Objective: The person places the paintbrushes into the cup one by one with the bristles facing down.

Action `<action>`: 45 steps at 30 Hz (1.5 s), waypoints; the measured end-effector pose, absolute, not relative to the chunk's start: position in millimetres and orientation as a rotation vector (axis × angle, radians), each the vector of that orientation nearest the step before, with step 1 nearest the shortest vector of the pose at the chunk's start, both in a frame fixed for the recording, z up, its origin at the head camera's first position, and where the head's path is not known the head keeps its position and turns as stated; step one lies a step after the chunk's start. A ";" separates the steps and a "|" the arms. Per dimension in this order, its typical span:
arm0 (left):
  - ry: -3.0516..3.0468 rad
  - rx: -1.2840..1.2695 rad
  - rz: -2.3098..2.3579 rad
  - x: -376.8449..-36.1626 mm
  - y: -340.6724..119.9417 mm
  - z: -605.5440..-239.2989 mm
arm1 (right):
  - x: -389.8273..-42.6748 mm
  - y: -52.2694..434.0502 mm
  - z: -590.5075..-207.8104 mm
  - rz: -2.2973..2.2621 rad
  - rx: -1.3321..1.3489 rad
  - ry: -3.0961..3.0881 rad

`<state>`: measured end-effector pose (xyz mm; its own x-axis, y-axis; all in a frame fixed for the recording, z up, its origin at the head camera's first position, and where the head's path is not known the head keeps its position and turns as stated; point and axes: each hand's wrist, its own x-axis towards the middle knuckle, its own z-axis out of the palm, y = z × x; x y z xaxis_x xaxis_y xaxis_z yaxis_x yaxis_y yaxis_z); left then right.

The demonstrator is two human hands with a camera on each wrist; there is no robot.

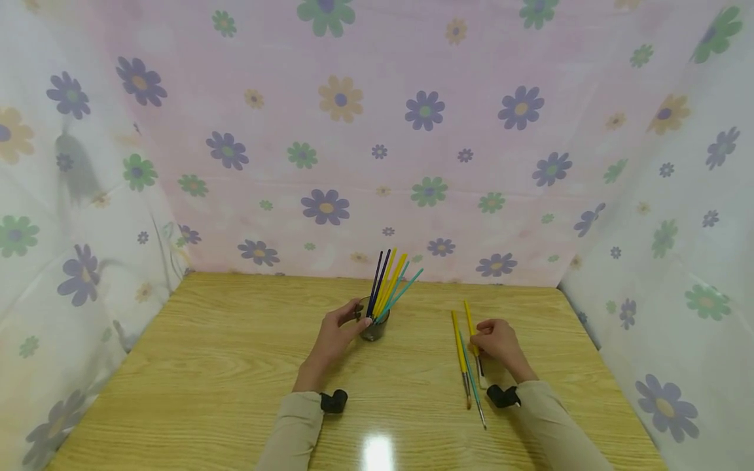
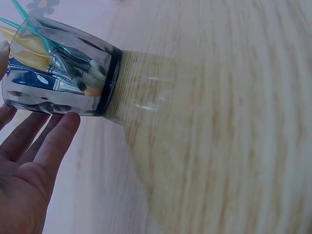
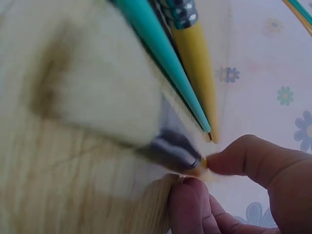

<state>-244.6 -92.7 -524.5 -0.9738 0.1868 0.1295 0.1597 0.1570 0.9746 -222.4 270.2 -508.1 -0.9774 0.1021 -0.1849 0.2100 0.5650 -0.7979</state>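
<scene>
"What is the left hand (image 1: 336,337) doing?"

"It's curled on the glass cup (image 1: 374,330) — thumb at the near side, fingers around the far side. The cup stands on the wooden table (image 1: 235,340)."

"And inside the cup?"

"Brushes, bristles down. Their handles fan out above its rim: dark handles (image 1: 376,281), yellow handles (image 1: 386,281) and teal handles (image 1: 406,288), the teal ones leaning furthest to the cup's right."

"Where's the right hand (image 1: 497,340)?"

"Well to the right of the cup, thumb and fingertips pinched together on a flat yellow brush (image 1: 468,315). The right wrist view shows the grip close to the metal collar, with wide pale bristles beyond it."

"Is it the only brush on that side?"

"No. Between it and the cup lie two more: a slim yellow brush (image 1: 458,337), nearest the cup, and a teal brush (image 1: 473,379) close beside it. Their bristle ends point toward the person."

"And past the cup?"

"A flowered cloth (image 1: 377,124) — it hangs behind the cup, beyond the table's far edge."
</scene>
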 end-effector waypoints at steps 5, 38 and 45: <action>2.350 0.375 1.974 -235.9 -92.4 -509.0 | -221.9 269.8 -509.1 -1.294 0.223 2.745; 2.404 0.379 1.967 -246.0 -92.9 -525.9 | -217.8 301.9 -517.7 -1.660 0.091 2.390; 2.401 0.369 1.964 -247.1 -94.1 -526.5 | -208.9 299.2 -515.3 -1.665 0.047 2.420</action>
